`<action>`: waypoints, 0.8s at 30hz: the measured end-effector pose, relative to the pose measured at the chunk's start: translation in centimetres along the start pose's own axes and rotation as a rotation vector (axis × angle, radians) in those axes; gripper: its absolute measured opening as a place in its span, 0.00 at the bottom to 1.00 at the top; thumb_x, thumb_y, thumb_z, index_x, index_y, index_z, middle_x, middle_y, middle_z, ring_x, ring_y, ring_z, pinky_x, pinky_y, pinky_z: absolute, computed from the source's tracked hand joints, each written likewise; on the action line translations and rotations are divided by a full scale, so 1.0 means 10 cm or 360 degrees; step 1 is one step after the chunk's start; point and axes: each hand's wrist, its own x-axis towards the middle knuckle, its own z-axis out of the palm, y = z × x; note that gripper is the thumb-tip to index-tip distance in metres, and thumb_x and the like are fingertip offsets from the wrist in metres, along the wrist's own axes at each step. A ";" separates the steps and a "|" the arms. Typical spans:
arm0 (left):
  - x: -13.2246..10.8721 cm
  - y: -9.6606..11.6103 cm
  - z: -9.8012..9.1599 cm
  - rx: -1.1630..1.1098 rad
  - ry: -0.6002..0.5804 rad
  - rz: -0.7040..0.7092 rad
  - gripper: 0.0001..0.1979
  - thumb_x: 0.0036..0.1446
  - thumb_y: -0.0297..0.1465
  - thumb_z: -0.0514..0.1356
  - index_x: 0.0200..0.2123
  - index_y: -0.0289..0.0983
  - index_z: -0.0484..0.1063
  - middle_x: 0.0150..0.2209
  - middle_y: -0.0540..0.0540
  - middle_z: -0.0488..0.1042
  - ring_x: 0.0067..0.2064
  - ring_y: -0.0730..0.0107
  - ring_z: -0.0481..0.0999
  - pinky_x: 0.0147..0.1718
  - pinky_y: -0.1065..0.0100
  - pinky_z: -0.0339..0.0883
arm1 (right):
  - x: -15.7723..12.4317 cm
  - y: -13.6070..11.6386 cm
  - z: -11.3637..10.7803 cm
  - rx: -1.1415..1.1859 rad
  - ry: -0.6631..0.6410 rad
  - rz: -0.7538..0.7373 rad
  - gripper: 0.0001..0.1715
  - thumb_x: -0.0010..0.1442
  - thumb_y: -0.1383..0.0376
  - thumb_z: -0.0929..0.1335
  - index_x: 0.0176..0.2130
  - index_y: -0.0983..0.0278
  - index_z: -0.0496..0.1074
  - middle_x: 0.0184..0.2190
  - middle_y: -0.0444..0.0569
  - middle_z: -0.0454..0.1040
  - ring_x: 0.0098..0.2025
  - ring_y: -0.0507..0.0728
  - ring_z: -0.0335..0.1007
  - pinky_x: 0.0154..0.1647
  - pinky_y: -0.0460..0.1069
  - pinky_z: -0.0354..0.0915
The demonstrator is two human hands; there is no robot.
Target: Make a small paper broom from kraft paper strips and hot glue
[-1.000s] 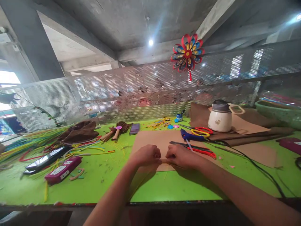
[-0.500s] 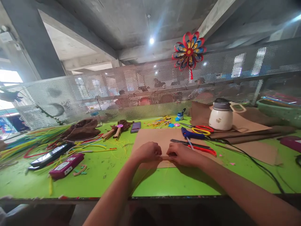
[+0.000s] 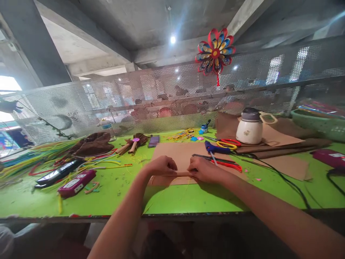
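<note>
A sheet of brown kraft paper (image 3: 176,153) lies in front of me, its near edge rolled into a narrow tube (image 3: 183,173). My left hand (image 3: 161,166) is curled over the left part of this roll, fingers bent down on it. On the right part, my right hand (image 3: 202,169) pinches the roll between thumb and fingers. Thin yellow strands hang by the roll. Just beyond my right hand lie red-handled scissors with dark blades (image 3: 234,166) and a blue glue gun (image 3: 220,148). My fingertips are partly hidden.
A cream jug (image 3: 249,127) stands at the back right near folded brown paper (image 3: 285,148). A black cord (image 3: 288,178) crosses the right side. To the left are a purple box-like device (image 3: 77,183), a phone (image 3: 58,173), coloured strips (image 3: 35,158) and a brown paper bouquet (image 3: 134,144).
My left hand has shifted left along the roll, so the hands are farther apart and more of the roll shows between them. The whole view has moved slightly.
</note>
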 end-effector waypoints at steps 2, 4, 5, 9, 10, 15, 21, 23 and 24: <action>0.00 0.01 0.00 -0.0001 -0.0021 -0.0024 0.15 0.45 0.35 0.60 0.36 0.35 0.78 0.31 0.47 0.77 0.30 0.70 0.72 0.25 0.73 0.58 | 0.00 0.00 -0.01 -0.0005 -0.0011 0.0004 0.10 0.57 0.67 0.67 0.30 0.66 0.79 0.31 0.51 0.70 0.34 0.54 0.65 0.32 0.46 0.52; 0.00 0.03 0.00 0.0001 -0.0026 -0.0047 0.15 0.45 0.36 0.60 0.36 0.35 0.78 0.31 0.47 0.77 0.29 0.70 0.71 0.25 0.73 0.58 | -0.01 0.00 -0.02 -0.0007 -0.0030 0.0011 0.10 0.57 0.68 0.66 0.30 0.66 0.79 0.31 0.51 0.69 0.34 0.53 0.64 0.32 0.46 0.52; 0.00 0.04 0.00 0.0001 -0.0027 -0.0055 0.15 0.46 0.36 0.60 0.36 0.35 0.77 0.30 0.47 0.76 0.29 0.70 0.71 0.25 0.72 0.57 | -0.01 0.00 -0.03 -0.0007 -0.0039 0.0017 0.11 0.57 0.68 0.66 0.29 0.66 0.79 0.31 0.51 0.69 0.33 0.53 0.64 0.32 0.46 0.52; 0.00 0.07 0.00 0.0012 -0.0027 -0.0068 0.15 0.45 0.36 0.60 0.36 0.35 0.77 0.30 0.47 0.76 0.29 0.70 0.71 0.25 0.72 0.58 | 0.00 -0.03 -0.06 -0.0013 -0.0066 0.0037 0.11 0.57 0.67 0.67 0.28 0.65 0.79 0.30 0.50 0.69 0.31 0.53 0.63 0.31 0.46 0.52; 0.00 0.07 0.00 0.0021 -0.0024 -0.0068 0.14 0.45 0.35 0.60 0.36 0.35 0.77 0.31 0.47 0.76 0.29 0.70 0.71 0.25 0.72 0.57 | 0.00 -0.03 -0.06 -0.0015 -0.0068 0.0041 0.11 0.57 0.67 0.67 0.28 0.65 0.79 0.29 0.50 0.69 0.31 0.53 0.63 0.31 0.46 0.52; 0.00 0.08 0.01 0.0068 0.0000 -0.0066 0.13 0.45 0.34 0.60 0.35 0.36 0.77 0.30 0.47 0.76 0.29 0.70 0.70 0.24 0.73 0.56 | -0.01 -0.04 -0.06 -0.0012 -0.0063 0.0054 0.10 0.57 0.66 0.67 0.29 0.65 0.79 0.30 0.50 0.69 0.31 0.52 0.63 0.30 0.46 0.52; -0.01 0.11 0.01 0.0104 -0.0004 -0.0065 0.12 0.45 0.33 0.59 0.34 0.37 0.77 0.29 0.49 0.76 0.28 0.71 0.70 0.23 0.73 0.56 | -0.02 -0.04 -0.07 0.0045 -0.0060 0.0058 0.12 0.59 0.65 0.66 0.34 0.64 0.80 0.30 0.51 0.70 0.32 0.53 0.65 0.32 0.46 0.54; -0.02 0.12 0.01 0.0114 0.0001 -0.0069 0.12 0.45 0.33 0.59 0.34 0.37 0.77 0.28 0.49 0.76 0.28 0.72 0.70 0.23 0.73 0.55 | -0.02 -0.04 -0.07 0.0064 -0.0045 0.0055 0.14 0.60 0.64 0.65 0.38 0.64 0.80 0.31 0.51 0.72 0.34 0.53 0.66 0.34 0.46 0.56; -0.02 0.12 0.01 0.0119 0.0007 -0.0070 0.13 0.45 0.34 0.59 0.34 0.37 0.77 0.28 0.49 0.76 0.27 0.72 0.70 0.23 0.73 0.55 | -0.02 -0.03 -0.06 0.0070 -0.0036 0.0057 0.14 0.61 0.64 0.65 0.39 0.64 0.80 0.32 0.52 0.72 0.35 0.54 0.66 0.34 0.46 0.56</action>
